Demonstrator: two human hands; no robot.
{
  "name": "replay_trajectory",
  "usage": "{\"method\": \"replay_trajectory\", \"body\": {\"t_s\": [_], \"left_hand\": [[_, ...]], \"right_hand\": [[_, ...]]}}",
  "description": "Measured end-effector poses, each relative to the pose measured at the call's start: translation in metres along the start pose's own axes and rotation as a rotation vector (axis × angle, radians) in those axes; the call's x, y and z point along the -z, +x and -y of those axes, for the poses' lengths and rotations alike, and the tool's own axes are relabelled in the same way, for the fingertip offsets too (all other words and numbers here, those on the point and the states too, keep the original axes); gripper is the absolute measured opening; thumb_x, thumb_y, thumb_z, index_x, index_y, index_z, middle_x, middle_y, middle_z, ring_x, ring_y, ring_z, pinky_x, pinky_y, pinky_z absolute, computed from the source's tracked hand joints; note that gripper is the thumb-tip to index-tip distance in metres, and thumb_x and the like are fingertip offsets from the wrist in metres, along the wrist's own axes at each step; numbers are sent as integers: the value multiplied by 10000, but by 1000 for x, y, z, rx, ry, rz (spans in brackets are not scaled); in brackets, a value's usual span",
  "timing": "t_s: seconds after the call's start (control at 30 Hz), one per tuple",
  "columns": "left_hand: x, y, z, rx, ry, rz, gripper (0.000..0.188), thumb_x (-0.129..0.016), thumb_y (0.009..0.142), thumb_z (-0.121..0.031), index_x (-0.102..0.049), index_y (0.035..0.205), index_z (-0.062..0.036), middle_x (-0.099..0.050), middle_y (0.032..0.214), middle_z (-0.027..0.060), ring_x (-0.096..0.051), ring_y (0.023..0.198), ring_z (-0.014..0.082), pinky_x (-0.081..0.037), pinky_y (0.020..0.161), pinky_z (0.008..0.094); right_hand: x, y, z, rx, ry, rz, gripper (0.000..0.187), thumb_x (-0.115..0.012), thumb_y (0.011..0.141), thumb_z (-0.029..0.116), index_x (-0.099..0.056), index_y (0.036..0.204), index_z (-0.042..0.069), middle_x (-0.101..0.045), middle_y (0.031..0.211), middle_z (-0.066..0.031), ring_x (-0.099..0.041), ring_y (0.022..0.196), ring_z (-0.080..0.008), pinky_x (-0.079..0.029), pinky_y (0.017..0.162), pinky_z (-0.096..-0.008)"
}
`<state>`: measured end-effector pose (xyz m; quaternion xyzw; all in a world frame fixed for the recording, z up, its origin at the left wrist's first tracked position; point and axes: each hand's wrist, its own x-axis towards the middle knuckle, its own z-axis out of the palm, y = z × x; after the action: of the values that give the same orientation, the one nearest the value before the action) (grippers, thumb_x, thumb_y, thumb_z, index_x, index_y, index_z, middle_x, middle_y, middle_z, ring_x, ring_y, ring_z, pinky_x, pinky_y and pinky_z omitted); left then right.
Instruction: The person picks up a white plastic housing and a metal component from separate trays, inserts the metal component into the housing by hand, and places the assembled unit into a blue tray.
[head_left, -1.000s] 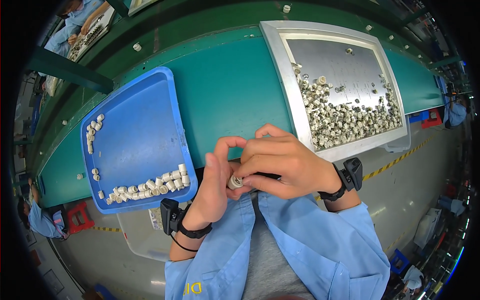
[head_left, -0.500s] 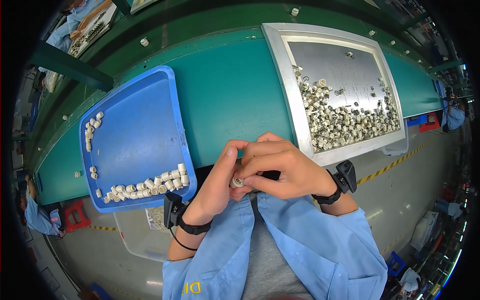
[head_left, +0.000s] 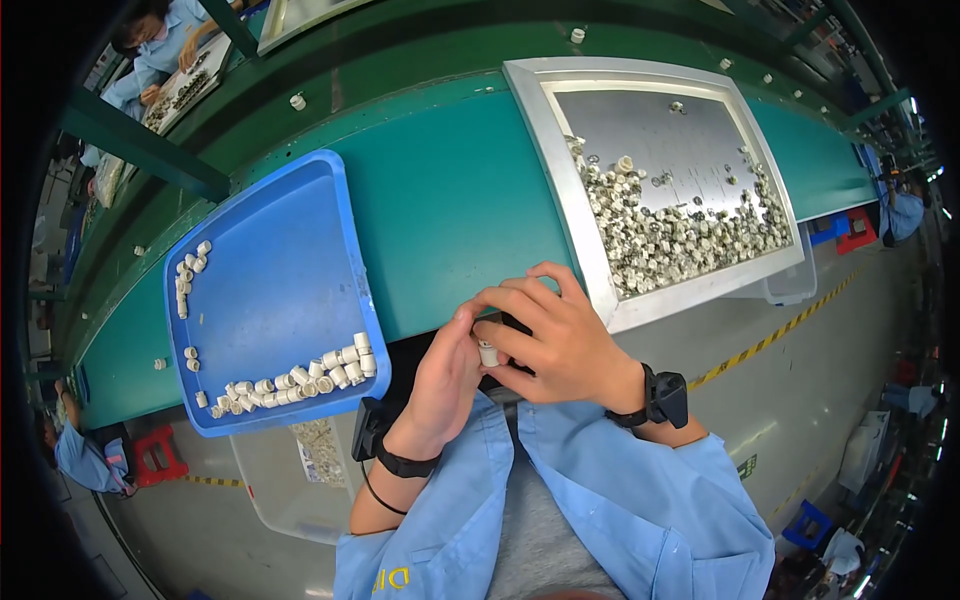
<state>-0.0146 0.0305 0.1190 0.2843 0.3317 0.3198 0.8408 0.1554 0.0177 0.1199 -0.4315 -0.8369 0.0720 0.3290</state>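
In front of my body both hands meet around a small white cylindrical part (head_left: 488,355). My right hand (head_left: 553,338) pinches it between thumb and bent fingers. My left hand (head_left: 444,378) presses against its other side, with most of its fingers hidden behind the palm and the part. A blue tray (head_left: 270,290) lies to the left; white cylindrical parts (head_left: 299,376) line its near edge, with a few more along its left side. On the right stands a metal-framed tray (head_left: 600,285), partly filled with a loose heap of small white and dark pieces (head_left: 670,235).
The green bench (head_left: 440,200) runs beneath both trays. Several loose white parts (head_left: 298,102) lie on the far green ledge. Under the bench sits a clear plastic bin (head_left: 290,500). A person (head_left: 165,50) handles dark pieces at the far left; red stools (head_left: 158,457) stand farther off.
My hands have turned a little, and the white part now sits more upright between them. The right hand's fingers have lifted and spread slightly. The whole view has shifted slightly.
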Motion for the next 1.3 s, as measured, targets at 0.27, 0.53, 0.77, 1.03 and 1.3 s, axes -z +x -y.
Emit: {"method": "replay_trajectory", "body": {"t_s": [0.27, 0.53, 0.77, 1.03, 1.3], "left_hand": [[21, -26, 69, 103, 26, 69, 407, -377, 1047, -351, -536, 1234, -27, -592, 1037, 52, -552, 959, 143, -428, 858, 309], [24, -26, 122, 56, -1, 8, 309, -406, 1051, -297, -571, 1046, -36, -595, 1009, 65, -560, 983, 149, -429, 903, 310], [27, -5, 126, -27, -112, -83, 322, -377, 1059, -305, -548, 1018, -36, -585, 992, 67, -559, 988, 158, -429, 901, 312], [39, 25, 119, -129, -117, -199, 365, -343, 1065, -349, -516, 1015, -32, -563, 990, 79, -547, 969, 174, -424, 899, 317], [44, 37, 122, -236, -34, -194, 384, -314, 1070, -375, -472, 1010, -30, -514, 972, 86, -502, 924, 180, -407, 862, 318]], "right_hand": [[-23, -70, 9, -109, 135, -76, 319, -761, 705, 180, -669, 984, 56, -644, 1055, -61, -610, 897, -229, -416, 891, -412], [-46, -107, 13, -233, 81, -144, 328, -765, 717, 168, -666, 1002, 39, -643, 1011, -69, -610, 850, -231, -421, 874, -392], [-74, -105, -7, -323, 272, -139, 338, -749, 740, 135, -656, 1042, 16, -641, 992, -85, -623, 885, -264, -433, 859, -377], [-109, -87, -34, -365, 444, -281, 414, -758, 748, 100, -664, 1135, -12, -674, 1093, -115, -639, 977, -279, -447, 899, -364], [-119, -86, -43, -341, 356, -295, 426, -781, 725, 109, -686, 1122, -16, -687, 1111, -125, -669, 955, -286, -459, 897, -386]]}}
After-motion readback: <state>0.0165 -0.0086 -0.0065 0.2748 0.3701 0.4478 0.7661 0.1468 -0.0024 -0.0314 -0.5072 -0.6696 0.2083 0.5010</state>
